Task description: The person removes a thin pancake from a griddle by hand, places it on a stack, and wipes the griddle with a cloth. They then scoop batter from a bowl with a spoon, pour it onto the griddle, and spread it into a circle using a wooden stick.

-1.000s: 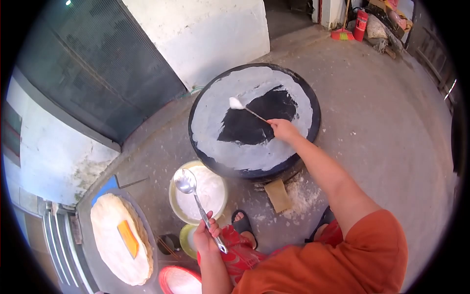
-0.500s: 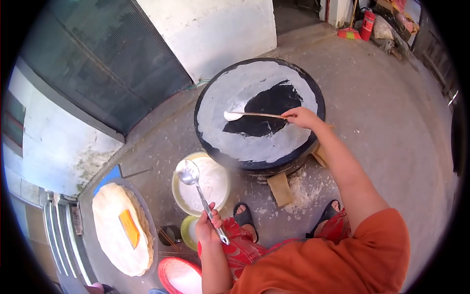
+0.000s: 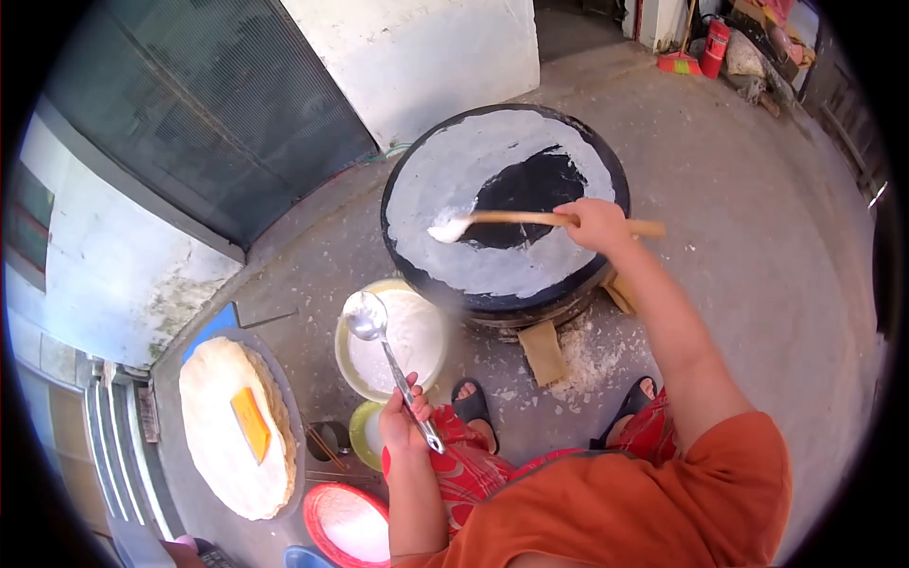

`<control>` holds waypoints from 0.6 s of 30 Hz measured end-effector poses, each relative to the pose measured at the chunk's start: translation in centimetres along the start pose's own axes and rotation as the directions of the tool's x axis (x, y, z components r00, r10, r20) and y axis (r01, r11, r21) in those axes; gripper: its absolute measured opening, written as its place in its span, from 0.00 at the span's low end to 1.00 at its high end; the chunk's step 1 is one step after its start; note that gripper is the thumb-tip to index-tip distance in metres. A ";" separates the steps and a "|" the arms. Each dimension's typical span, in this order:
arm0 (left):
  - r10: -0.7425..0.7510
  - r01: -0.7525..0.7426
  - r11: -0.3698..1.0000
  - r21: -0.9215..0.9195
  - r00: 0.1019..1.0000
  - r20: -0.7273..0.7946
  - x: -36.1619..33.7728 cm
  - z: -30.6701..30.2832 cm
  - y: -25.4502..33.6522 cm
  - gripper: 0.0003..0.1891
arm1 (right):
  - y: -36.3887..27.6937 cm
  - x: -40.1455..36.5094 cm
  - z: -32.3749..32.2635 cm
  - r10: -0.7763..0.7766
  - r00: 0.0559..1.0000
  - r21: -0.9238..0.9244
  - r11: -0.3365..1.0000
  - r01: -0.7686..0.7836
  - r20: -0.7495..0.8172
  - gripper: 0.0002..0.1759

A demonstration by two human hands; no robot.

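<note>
My right hand (image 3: 598, 227) is closed round a long wooden spatula (image 3: 516, 218), held nearly level over a large round black griddle (image 3: 544, 185). White batter clings to the spatula's left end, which meets the pale batter layer (image 3: 431, 175) on the griddle. That layer forms a broad ring around a bare dark patch. Lower down, my left hand (image 3: 405, 417) grips the handle of a shiny metal ladle (image 3: 367, 317), bowl upward. The ladle's bowl is above a pale bucket (image 3: 343, 369) of white batter (image 3: 402, 341), left of the griddle.
A thick stack of thin round flatbreads (image 3: 218, 417) with an orange scraper (image 3: 250, 422) on top lies at left. Near my feet are a green bowl (image 3: 360, 440) and a red basin (image 3: 317, 525). A folded cloth (image 3: 542, 352) hangs by the griddle's base.
My right hand has shifted slightly, and the spatula has turned to show its broader side. The lower edge of the dark patch is now more covered with batter. My left hand still holds the ladle.
</note>
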State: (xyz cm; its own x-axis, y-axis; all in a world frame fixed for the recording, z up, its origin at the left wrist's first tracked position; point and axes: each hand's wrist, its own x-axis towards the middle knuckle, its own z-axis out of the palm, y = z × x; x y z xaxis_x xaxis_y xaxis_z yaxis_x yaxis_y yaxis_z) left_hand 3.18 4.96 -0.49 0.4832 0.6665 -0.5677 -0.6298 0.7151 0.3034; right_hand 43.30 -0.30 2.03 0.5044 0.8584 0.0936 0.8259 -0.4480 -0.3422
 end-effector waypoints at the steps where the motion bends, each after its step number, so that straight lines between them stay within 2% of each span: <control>1: -0.004 0.004 1.000 -0.001 1.000 -0.001 -0.1 0.1 -0.2 0.17 | -0.5 -0.9 1.1 0.003 1.000 -0.003 1.000 -0.003 0.002 0.17; 3: 0.038 -0.035 0.998 0.054 0.997 -0.063 -0.2 1.0 -0.4 0.16 | -2.6 -2.8 5.7 -0.032 0.942 0.043 0.998 0.049 -0.335 0.21; 4: 0.037 -0.033 0.998 0.057 0.997 -0.064 -0.2 1.1 -0.5 0.16 | -3.6 -3.7 8.2 -0.165 0.922 -0.011 0.985 0.172 -0.349 0.22; 5: 0.015 -0.012 0.999 0.040 0.998 -0.064 -0.2 1.3 -0.4 0.16 | -4.6 -4.6 10.4 -0.293 0.887 -0.062 0.955 0.291 -0.356 0.23; 6: -0.006 0.008 1.000 0.022 0.998 -0.065 -0.2 1.3 -0.4 0.15 | -5.6 -5.3 11.6 -0.289 0.888 -0.056 0.956 0.289 -0.356 0.23; 8: -0.012 0.013 1.000 0.010 0.998 -0.063 -0.2 1.1 -0.4 0.15 | -7.0 -6.1 13.1 -0.326 0.919 -0.074 0.945 0.318 -0.220 0.22; 9: -0.021 0.020 1.000 -0.003 0.998 -0.059 -0.3 1.0 -0.4 0.15 | -6.3 -5.9 13.5 -0.323 0.921 -0.070 0.946 0.315 -0.219 0.22; 11: -0.016 0.016 1.000 -0.003 0.998 -0.068 -0.5 1.1 -0.4 0.15 | -4.0 -4.4 13.4 -0.254 0.948 -0.213 0.954 0.212 -0.194 0.20; 13: -0.012 0.012 1.000 -0.007 0.997 -0.073 -0.7 0.9 -0.4 0.16 | -3.8 -3.6 10.1 -0.205 0.960 -0.247 0.957 0.155 -0.190 0.19; 15: 0.034 -0.031 0.999 0.034 0.994 -0.102 -0.6 0.7 -0.3 0.16 | -4.0 -3.2 8.3 0.046 0.986 -0.185 0.980 -0.075 -0.157 0.20; 16: 0.030 -0.027 0.999 0.034 0.994 -0.101 -0.6 0.7 -0.3 0.16 | -4.4 -3.5 8.2 0.127 0.983 -0.014 0.991 -0.130 -0.134 0.22; 17: 0.040 -0.037 0.999 0.037 0.994 -0.100 -0.6 0.7 -0.3 0.16 | -4.7 -4.4 8.8 0.131 0.982 -0.016 0.991 -0.134 -0.134 0.22; 18: 0.051 -0.047 0.998 0.040 0.994 -0.097 -0.5 0.8 -0.3 0.16 | -5.1 -5.6 9.8 -0.059 0.980 -0.004 0.998 0.059 -0.190 0.22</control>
State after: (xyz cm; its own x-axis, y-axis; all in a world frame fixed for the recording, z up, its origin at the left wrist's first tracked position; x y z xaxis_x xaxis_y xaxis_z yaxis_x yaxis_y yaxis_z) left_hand 3.61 4.61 0.36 0.3889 0.6783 -0.6234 -0.6274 0.6905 0.3599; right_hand 33.77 -0.33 -5.94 0.4937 0.8200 0.2895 0.8552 -0.3975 -0.3325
